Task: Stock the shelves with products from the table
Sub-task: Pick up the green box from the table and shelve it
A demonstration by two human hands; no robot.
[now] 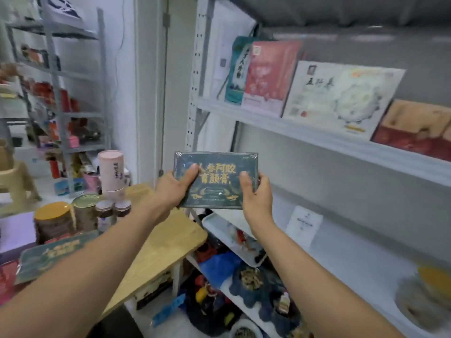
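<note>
The left hand (174, 189) grips the left side of a dark green box (217, 181), with the thumb on the front and the fingers behind. The right hand (256, 193) grips the right side the same way. The box is flat, has gold writing and faces the person. It is up in the air, touching nothing but the two hands. It hangs past the far right corner of the wooden table (156, 245), just by the left end of the gray shelves (292, 132).

On the top shelf, big flat packs lean back in a row: a teal bag (238, 71), a red box (268, 76), a white box (341, 93) and a brown and red box (415, 132). On the shelf below stands a small white card (303, 225), well to the right of the hands. Lower down, a white tray (234, 237) sticks out over the front edge of its shelf.

On the table, near the far edge, stands a tall pink tube (111, 170). In front of it are two small jars (105, 208), a can with a green lid (85, 211) and a can with a gold lid (52, 220). Another green box (48, 254) lies near the left edge.
</note>
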